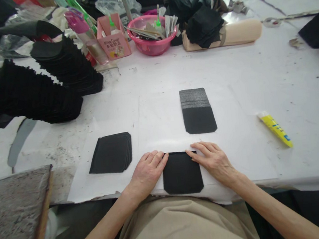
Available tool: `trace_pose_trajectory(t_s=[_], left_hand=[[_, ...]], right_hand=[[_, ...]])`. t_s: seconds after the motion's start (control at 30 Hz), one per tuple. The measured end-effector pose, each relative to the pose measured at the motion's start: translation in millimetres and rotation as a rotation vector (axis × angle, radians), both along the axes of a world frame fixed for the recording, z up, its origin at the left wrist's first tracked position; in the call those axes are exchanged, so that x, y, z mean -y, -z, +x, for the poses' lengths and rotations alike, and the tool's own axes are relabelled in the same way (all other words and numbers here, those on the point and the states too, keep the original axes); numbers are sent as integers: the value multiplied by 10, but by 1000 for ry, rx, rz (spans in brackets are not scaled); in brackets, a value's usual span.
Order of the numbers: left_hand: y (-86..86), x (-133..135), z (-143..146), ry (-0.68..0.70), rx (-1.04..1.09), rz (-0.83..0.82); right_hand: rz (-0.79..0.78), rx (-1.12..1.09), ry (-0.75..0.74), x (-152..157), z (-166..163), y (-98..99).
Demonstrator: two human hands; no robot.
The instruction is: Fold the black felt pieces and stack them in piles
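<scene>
A flat black panel [182,175] with clipped lower corners lies at the table's front edge before me. A narrow strip shows along its far edge, seemingly folded over. My left hand [149,169] grips that edge at the left corner, thumb on top and fingers close together. At the right corner my right hand [211,159] does likewise, its fingers bent over the table. Left of my hands rests a small stack of similar black panels [111,153], slightly fanned. Beyond my right hand lies another black piece [198,111] whose far half is grey and streaked.
Two tall leaning stacks of black pieces [36,88] stand at the left. A yellow tube [275,129] lies to the right. Along the back are a pink basin [153,46] of tools, a pink box [113,41] and a beige roll [242,32]. A speckled board [14,215] juts in front left.
</scene>
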State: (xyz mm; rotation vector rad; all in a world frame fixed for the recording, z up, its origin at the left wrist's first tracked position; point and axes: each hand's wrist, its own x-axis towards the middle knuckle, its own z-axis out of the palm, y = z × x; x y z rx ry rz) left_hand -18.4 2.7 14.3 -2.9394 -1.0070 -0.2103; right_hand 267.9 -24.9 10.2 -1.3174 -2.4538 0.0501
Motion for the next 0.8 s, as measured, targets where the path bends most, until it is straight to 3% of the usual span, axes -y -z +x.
trace_pose_trajectory(t_s=[0.27,0.43,0.57,0.63,0.8], left_hand=[[88,23,-115,-44,238,-90],[77,19,-130,-76,413,-236],[-18,5,-68,-204,587,-289],[-85,5,16,-225,555,-244],[-157,-29,233,-95,371,-284]], right_hand=[[-115,-128,215,-117,-257,-87],[-224,-70,194,-204,-331,-156],[-282,-166,193,-176,-357,-164],[-296,-253,165,-143,-390,-185],[-305,-453,51,-117,-399,-263]])
